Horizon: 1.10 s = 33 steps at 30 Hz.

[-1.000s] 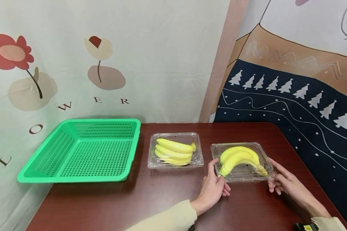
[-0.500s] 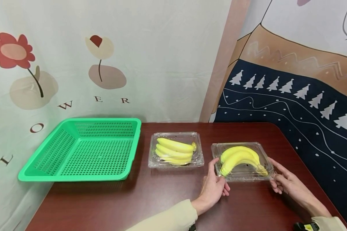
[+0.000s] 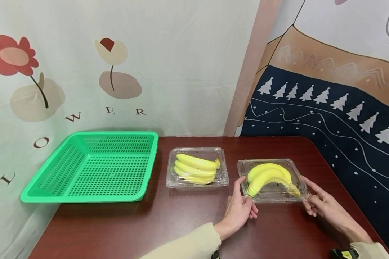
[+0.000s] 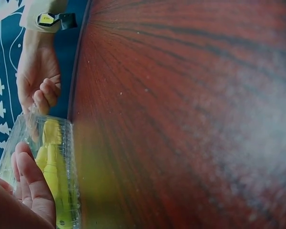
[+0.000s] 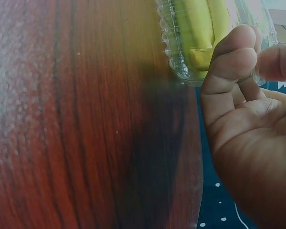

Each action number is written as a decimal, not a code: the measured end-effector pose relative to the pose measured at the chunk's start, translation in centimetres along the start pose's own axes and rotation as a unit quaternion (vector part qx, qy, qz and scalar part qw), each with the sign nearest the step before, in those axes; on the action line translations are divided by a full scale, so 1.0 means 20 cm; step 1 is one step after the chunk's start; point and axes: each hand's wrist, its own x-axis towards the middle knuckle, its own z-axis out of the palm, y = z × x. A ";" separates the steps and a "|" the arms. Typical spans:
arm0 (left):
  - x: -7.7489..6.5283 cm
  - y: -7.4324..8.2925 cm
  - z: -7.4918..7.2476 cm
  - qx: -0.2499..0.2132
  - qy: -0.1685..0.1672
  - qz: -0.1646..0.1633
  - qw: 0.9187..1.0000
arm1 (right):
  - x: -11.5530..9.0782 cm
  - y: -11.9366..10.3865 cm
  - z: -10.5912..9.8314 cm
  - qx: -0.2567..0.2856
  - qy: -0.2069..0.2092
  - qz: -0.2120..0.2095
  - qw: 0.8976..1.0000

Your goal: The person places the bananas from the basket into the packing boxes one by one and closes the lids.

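A clear plastic clamshell box (image 3: 273, 193) with a bunch of yellow bananas (image 3: 269, 176) inside sits at the table's right. My left hand (image 3: 236, 214) holds its left side, index finger along the edge and thumb at the near corner. At the opposite side my right hand (image 3: 325, 210) grips the near right corner, the index finger stretched along the side and the other fingers curled. The right wrist view shows the box (image 5: 178, 52) beyond the curled fingers, which partly hide it. A second clamshell box (image 3: 197, 185) of bananas stands to the left, untouched.
A green perforated plastic basket (image 3: 107, 176) stands on the left of the dark red wooden table (image 3: 168, 223), with nothing visible in it. Printed cloths hang behind the table and along its right side.
Both hands stay at the sides of the right box with almost no movement. The view has shifted very slightly.
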 end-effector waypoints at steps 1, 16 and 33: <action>0.00 0.00 0.00 -0.001 0.000 0.001 1.000 | 0.00 0.00 0.00 0.000 -0.001 0.000 1.000; 0.00 0.00 -0.03 0.027 -0.004 -0.001 1.000 | 0.02 0.00 -0.02 -0.009 -0.013 0.021 1.000; -0.12 0.12 -0.24 0.350 -0.032 0.069 0.934 | 0.03 -0.15 0.03 -0.406 0.162 0.055 0.898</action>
